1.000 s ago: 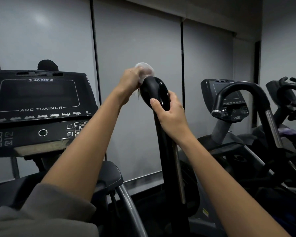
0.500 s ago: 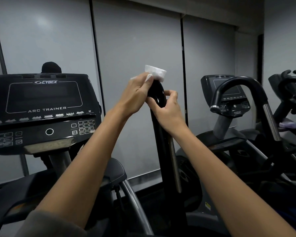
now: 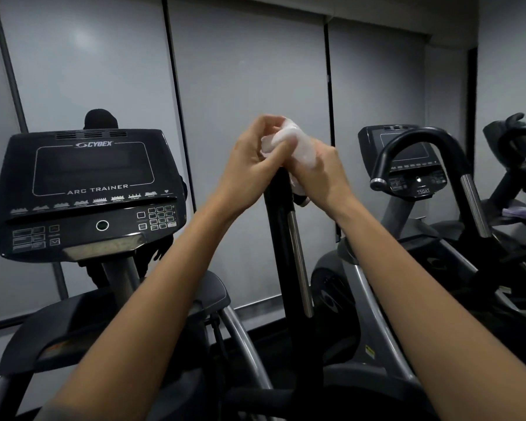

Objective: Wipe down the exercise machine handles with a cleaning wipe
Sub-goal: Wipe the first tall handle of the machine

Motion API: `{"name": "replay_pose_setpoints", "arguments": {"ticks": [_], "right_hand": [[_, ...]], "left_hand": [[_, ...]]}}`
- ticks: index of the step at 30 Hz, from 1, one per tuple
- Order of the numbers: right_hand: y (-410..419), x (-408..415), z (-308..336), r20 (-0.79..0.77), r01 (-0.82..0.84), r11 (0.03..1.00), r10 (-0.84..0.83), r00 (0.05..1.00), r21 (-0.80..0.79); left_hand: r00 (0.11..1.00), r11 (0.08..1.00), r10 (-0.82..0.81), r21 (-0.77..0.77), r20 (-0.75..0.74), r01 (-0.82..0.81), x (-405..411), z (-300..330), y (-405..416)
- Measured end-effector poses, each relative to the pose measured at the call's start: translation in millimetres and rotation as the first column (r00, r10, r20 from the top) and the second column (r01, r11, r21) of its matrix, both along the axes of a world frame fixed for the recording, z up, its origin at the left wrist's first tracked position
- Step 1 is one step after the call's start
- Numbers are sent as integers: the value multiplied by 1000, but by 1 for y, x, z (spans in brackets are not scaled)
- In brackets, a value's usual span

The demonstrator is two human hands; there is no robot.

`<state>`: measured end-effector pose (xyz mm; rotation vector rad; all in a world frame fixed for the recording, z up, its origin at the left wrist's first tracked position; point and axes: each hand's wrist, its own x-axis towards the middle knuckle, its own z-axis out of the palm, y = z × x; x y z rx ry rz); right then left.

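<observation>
The console (image 3: pixel 85 189) at left reads "CYBEX" and "ARC TRAINER"; the neighbouring machine's console (image 3: pixel 407 165) label is too small to read. Both hands, left hand (image 3: pixel 252 165) and right hand (image 3: pixel 325 174), curl round the white wipe (image 3: pixel 289 144) atop the black handle (image 3: pixel 281 238), whose top is hidden beneath them.

Bare forearms, both hands (image 3: pixel 286 165) ungloved; no rings, no watch.

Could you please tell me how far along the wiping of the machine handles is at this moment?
Nothing looks finished. In hand: both the left hand and right hand hold the white wipe bunched over the top of the black upright handle. Left: its lower shaft and the curved handle beside it.
</observation>
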<state>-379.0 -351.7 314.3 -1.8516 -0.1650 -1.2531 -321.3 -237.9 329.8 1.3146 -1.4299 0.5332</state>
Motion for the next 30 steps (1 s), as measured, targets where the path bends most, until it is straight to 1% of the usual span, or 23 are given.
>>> {"name": "replay_pose_setpoints", "arguments": {"ticks": [2,3,4,5,6,7,8,9,11,12,13,15,17,20,22,26,28,30], "right_hand": [[-8,-1,-6,11,-24,986,23,1000,166],[-15,-1,-9,9,-45,955,45,999,293],[-24,-1,-13,-4,-43,900,50,999,434],[-35,0,-16,-19,-25,829,43,999,559],[-45,2,-20,-47,10,760,28,998,650],[-53,3,-22,-78,49,709,9,997,704],[-58,4,-23,-101,75,681,-2,995,728],[-61,7,-22,-111,81,669,3,994,739],[-62,16,-16,-107,58,664,33,994,745],[-59,21,-11,-94,44,681,36,995,731],[-51,25,-3,-80,31,718,35,996,695],[-31,34,13,-39,-27,816,61,997,578],[-13,43,22,16,-127,896,132,991,426],[-2,53,15,-33,-120,985,125,992,125],[-6,55,3,-12,-72,996,72,997,-43],[-7,50,-21,102,45,976,-23,994,-214],[-7,47,-37,177,100,946,-47,983,-309],[-9,41,-57,195,114,915,-39,980,-387]], "left_hand": [[994,989,59,-133,-88,-70,-1,-13,-2],[983,977,84,-182,-166,-114,2,-25,-4],[958,970,103,-187,-268,-157,1,-38,-6],[919,973,110,-149,-380,-178,1,-52,-8],[865,983,113,-75,-489,-170,0,-67,-11],[807,992,107,9,-581,-125,-2,-81,-14],[762,994,109,82,-638,-73,-6,-93,-18],[741,990,119,132,-661,-42,-9,-104,-23],[740,987,146,149,-656,-63,-12,-116,-33],[742,986,161,138,-650,-93,-12,-118,-36],[745,986,167,124,-645,-113,-11,-119,-38],[763,987,161,111,-626,-117,-11,-119,-39],[789,989,149,107,-595,-106,-10,-119,-39],[802,990,136,95,-582,-99,-6,-119,-39],[802,991,132,84,-582,-102,-6,-120,-40],[836,994,109,34,-537,-107,-1,-120,-43],[852,995,93,22,-516,-95,-1,-119,-44],[860,996,88,21,-502,-89,-2,-119,-44]]}}
